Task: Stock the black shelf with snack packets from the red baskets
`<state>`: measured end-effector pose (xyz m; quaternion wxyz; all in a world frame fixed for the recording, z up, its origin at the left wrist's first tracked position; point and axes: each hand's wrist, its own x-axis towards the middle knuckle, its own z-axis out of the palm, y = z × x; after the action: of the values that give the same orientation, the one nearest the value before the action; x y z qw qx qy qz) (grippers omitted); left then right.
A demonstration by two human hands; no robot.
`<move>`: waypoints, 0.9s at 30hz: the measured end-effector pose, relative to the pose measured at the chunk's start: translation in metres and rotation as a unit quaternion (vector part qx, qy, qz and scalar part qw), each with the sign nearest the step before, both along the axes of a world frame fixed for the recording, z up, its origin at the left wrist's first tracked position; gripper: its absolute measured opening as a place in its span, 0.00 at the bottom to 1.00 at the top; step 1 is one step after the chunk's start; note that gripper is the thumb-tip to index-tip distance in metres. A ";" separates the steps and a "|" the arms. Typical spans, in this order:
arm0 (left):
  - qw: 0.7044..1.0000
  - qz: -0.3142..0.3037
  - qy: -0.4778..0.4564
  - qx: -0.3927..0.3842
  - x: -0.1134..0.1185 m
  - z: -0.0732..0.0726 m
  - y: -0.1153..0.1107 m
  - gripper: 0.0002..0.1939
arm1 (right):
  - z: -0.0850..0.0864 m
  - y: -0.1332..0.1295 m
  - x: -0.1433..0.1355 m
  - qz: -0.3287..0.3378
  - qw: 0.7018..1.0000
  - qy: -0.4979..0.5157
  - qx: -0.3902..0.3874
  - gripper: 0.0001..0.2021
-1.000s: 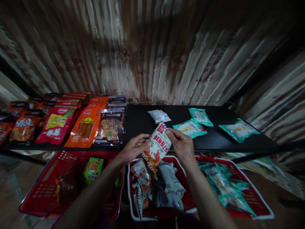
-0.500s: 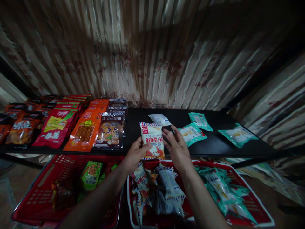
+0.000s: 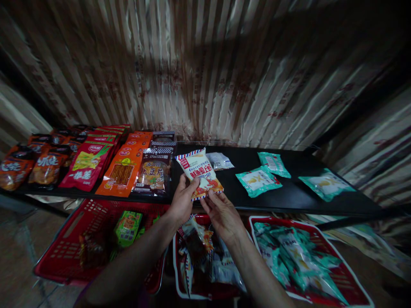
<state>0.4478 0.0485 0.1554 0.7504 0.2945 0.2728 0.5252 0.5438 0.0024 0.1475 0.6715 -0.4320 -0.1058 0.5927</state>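
A white snack bag with red lettering and a red-and-blue striped edge [image 3: 201,173] is held tilted over the black shelf's front part. My left hand [image 3: 183,200] grips its left side, thumb on the front. The fingers of my right hand [image 3: 221,209] pinch its lower right edge. Just behind it lies a whitish bag [image 3: 220,161] on the shelf [image 3: 231,186]. Below my hands, a red basket with a white rim [image 3: 176,273] holds several striped snack bags [image 3: 224,271].
Brown potato bags [image 3: 153,173], orange bags [image 3: 123,167], red bags [image 3: 88,164] and dark-orange bags [image 3: 48,164] line the shelf's left. Teal bags [image 3: 259,182] lie right. A red basket [image 3: 61,261] stands lower left, another with teal bags [image 3: 353,273] lower right.
My right hand, spread beside the bag before, has come down and taken its lower right edge. The bag has turned counterclockwise and risen slightly. The view has shifted a little.
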 end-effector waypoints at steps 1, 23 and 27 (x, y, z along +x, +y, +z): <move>1.000 -0.008 0.001 -0.002 -0.001 0.000 0.000 0.20 | 0.000 0.000 -0.001 -0.004 1.000 -0.004 -0.002 0.16; 0.996 -0.052 0.064 0.025 -0.014 0.006 0.007 0.20 | -0.004 -0.006 -0.023 -0.074 0.995 -0.061 0.014 0.17; 0.996 -0.039 0.068 0.053 -0.017 0.001 0.011 0.20 | 0.001 -0.009 -0.020 -0.037 0.993 -0.105 0.029 0.18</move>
<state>0.4310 0.0598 0.1567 0.7337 0.3792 0.2829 0.4877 0.5234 -0.0066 0.1487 0.6904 -0.4759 -0.1768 0.5154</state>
